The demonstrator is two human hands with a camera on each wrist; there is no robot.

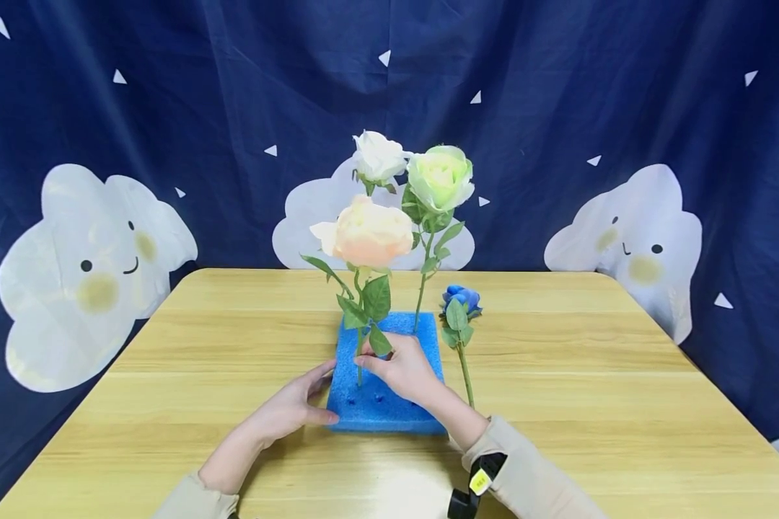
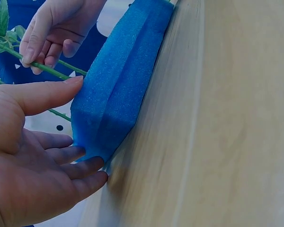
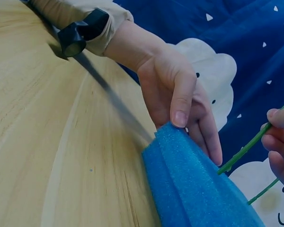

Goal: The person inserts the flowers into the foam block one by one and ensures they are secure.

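Observation:
My right hand (image 1: pixel 407 369) pinches the green stem (image 3: pixel 248 145) of a pale peach artificial rose (image 1: pixel 371 236). That stem stands nearly upright, its lower end in a blue foam block (image 1: pixel 389 419). At the block's left side, my left hand (image 1: pixel 291 408) touches the foam with spread, fairly straight fingers; its thumb (image 2: pixel 52 96) lies against the edge. Behind the peach rose rises a white rose (image 1: pixel 378 156), its lower stem hidden. A pale green rose (image 1: pixel 441 180) stands in the back part of the block.
A blue rose (image 1: pixel 461 298) lies on the wooden table (image 1: pixel 591 404), right of the block, its stem end hidden by my right forearm. Small holes (image 1: pixel 379 398) show in the block's front part. A dark blue curtain (image 1: pixel 526 86) with clouds hangs behind the table.

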